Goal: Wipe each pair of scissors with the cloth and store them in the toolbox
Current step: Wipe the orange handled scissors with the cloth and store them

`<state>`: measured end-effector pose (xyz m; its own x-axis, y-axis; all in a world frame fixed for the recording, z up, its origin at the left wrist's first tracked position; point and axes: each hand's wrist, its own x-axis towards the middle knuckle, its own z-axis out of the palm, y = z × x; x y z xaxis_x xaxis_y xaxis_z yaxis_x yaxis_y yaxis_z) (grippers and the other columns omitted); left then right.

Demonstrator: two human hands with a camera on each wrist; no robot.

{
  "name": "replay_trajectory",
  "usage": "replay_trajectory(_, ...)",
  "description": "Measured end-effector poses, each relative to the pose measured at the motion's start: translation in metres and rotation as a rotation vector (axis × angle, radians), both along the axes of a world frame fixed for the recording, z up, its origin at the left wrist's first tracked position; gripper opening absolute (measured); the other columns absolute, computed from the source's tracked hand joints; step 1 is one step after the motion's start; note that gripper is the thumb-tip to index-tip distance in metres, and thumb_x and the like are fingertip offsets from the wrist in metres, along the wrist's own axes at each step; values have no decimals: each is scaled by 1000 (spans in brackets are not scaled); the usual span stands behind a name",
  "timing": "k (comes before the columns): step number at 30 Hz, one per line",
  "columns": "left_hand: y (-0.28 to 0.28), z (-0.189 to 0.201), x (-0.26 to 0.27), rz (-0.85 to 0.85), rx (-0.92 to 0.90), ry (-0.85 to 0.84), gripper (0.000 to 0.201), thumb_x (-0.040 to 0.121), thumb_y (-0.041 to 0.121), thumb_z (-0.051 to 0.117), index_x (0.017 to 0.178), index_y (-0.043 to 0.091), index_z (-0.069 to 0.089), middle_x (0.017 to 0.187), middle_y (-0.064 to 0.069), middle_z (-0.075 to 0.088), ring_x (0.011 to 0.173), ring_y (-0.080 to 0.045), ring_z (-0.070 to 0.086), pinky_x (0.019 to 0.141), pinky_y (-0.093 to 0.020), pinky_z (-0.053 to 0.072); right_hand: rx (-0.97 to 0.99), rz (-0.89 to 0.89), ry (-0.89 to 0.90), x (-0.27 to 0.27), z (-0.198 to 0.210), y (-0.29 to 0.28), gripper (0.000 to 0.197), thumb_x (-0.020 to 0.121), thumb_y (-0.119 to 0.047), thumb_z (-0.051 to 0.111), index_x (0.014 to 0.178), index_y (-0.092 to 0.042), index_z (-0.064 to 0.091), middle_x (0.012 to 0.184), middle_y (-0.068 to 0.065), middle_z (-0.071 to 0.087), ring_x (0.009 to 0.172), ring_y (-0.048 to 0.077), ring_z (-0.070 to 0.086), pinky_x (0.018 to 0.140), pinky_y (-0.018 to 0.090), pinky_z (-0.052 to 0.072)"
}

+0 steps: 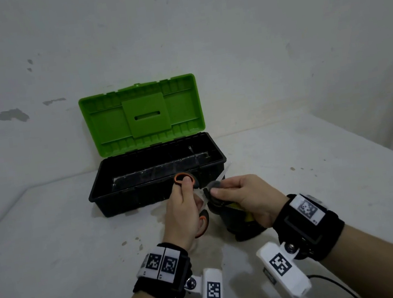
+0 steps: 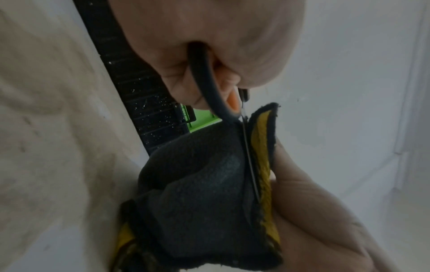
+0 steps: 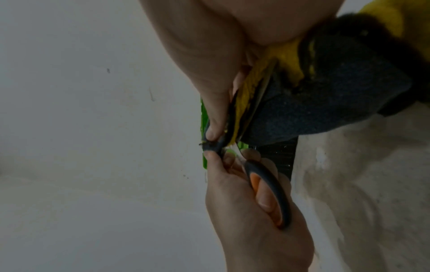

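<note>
Gripping the orange-and-black-handled scissors point(image 1: 192, 200) in my left hand point(image 1: 184, 216), my right hand point(image 1: 245, 198) pinches the grey-and-yellow cloth point(image 1: 235, 219) round a blade, wiping underway; the open green-lidded black toolbox point(image 1: 112, 201) looks unfilled.

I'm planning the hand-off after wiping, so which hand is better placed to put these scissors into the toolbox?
Left, probably. The left hand already grips the scissors by their orange-and-black handles, just in front of the open toolbox. The right hand is busy pinching the cloth around the blade.
</note>
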<state>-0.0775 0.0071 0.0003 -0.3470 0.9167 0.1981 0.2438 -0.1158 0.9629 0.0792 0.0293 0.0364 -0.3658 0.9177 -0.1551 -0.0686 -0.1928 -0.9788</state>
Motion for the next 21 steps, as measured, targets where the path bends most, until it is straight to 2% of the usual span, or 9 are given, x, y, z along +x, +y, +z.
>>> replay_trajectory(3, -1, -1, 1, -45, -3, 54, 34, 101, 54, 36, 80, 35, 55, 65, 11, 53, 69, -18, 56, 80, -52, 51, -57, 22, -77, 2, 4, 0, 8, 79, -6, 78, 81, -2, 71, 75, 15, 71, 63, 21, 67, 58, 27, 56)
replay_trajectory(6, -3, 2, 5, -62, -5, 91, 35, 103, 50, 35, 88, 28, 58, 70, 5, 59, 77, -22, 64, 83, -51, 55, -76, 1, -83, 1, 5, -2, 13, 77, -1, 78, 82, 4, 67, 71, 18, 69, 57, 21, 67, 53, 27, 55)
replay_trajectory(8, -3, 3, 5, -53, -12, 104, 37, 104, 48, 35, 85, 26, 57, 71, 3, 59, 73, -19, 62, 74, -43, 51, -94, -21, -24, -1, 5, -3, 12, 79, 2, 75, 82, 8, 66, 69, 19, 68, 53, 21, 67, 50, 25, 53)
replay_trajectory(10, -2, 6, 4, -47, -11, 97, 37, 104, 48, 35, 77, 28, 53, 63, 6, 53, 60, -15, 52, 62, -36, 40, -116, -40, 30, -1, 7, -4, 11, 81, 2, 73, 85, 8, 64, 68, 18, 67, 51, 21, 66, 47, 25, 52)
replay_trajectory(13, 0, 9, 3, -55, -1, 40, 37, 104, 47, 36, 78, 25, 52, 54, 10, 47, 48, -11, 43, 53, -32, 31, -111, -65, 62, 4, 11, 1, 11, 83, -3, 73, 82, 4, 65, 72, 19, 67, 54, 23, 67, 52, 28, 55)
replay_trajectory(16, -4, 11, 1, -77, -16, 3, 36, 105, 43, 35, 80, 22, 51, 52, 10, 42, 44, -8, 38, 49, -28, 29, -118, -155, 198, 14, 17, 12, 20, 84, -2, 70, 100, 10, 68, 83, 21, 70, 62, 23, 68, 59, 29, 59)
replay_trajectory(21, -14, 8, -4, -50, -61, -52, 38, 105, 44, 35, 76, 24, 48, 51, 11, 41, 43, -6, 36, 45, -23, 30, -101, -371, 328, 41, 22, 31, 16, 85, -7, 71, 99, 2, 70, 80, 16, 72, 61, 21, 69, 60, 31, 60)
